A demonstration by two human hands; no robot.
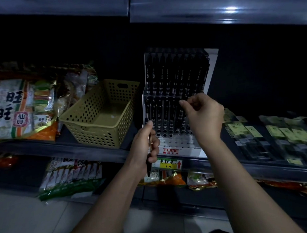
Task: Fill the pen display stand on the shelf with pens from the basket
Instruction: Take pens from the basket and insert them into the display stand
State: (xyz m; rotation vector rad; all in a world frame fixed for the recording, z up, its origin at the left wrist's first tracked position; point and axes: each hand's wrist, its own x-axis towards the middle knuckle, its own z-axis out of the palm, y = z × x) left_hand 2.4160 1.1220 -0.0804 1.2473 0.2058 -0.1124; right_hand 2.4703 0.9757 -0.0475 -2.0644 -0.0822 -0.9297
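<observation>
head view: two hands work at one pen display stand [212, 65] on the shelf [77, 149]. the left hand [144, 142] is curled round one black pen [148, 168], held upright, its top poking above the thumb against the stand's left edge and its tip hanging below the fist. the right hand [204, 114], up and to the right of the left one, pinches a second black pen [184, 96] between thumb and fingertips at the stand's lower tier. behind both hands stand two tiers of black pens, packed too close in the dim light for a sure count. below the right wrist, rows of round holes show in the white base. one perforated tan basket [90, 134] sits just left of the left hand, beside the stand, its floor bare. further left lie rice cracker bags [15, 107]; right of the right hand lie flat green-labelled packets [271, 135]. one yellow price tag [170, 164] hangs under the left hand.
</observation>
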